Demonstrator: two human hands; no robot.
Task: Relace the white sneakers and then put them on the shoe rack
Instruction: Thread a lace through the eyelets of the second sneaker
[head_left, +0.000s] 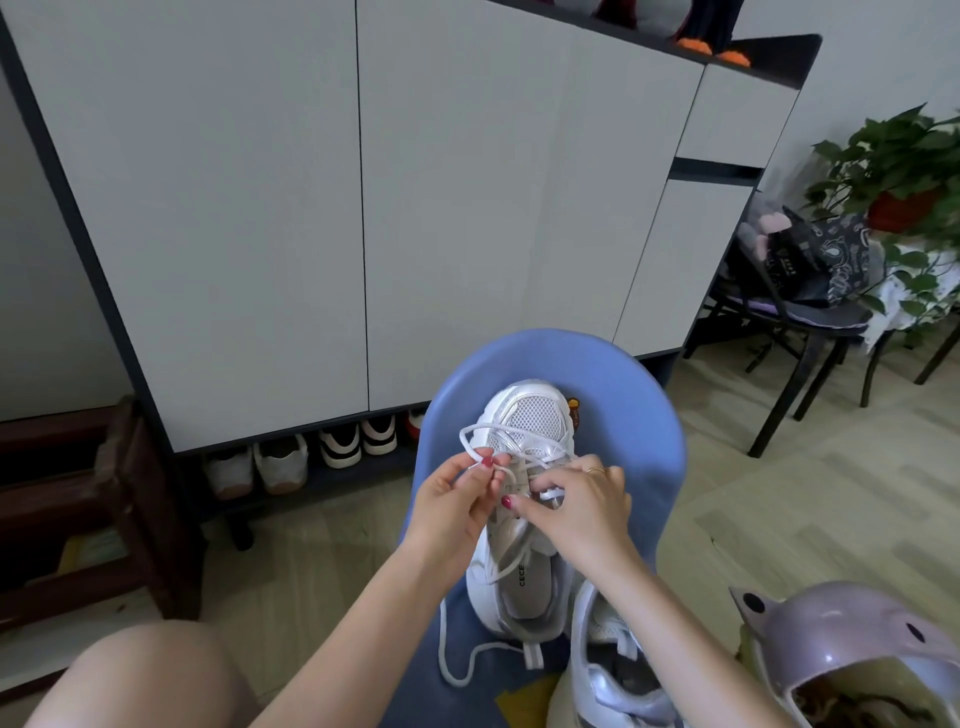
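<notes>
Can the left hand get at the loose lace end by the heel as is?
Probably not right away. The left hand is pinching the lace up at the eyelets, so it would have to let go first. The loose end itself lies bare on the blue stool, with nothing over it.

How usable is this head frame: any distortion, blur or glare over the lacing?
Head view: wide-angle bowing bends the cabinet edges; soft, even indoor light, no glare; both hands, left hand and right hand, and the white sneaker are reasonably sharp; the corners look softer.
</notes>
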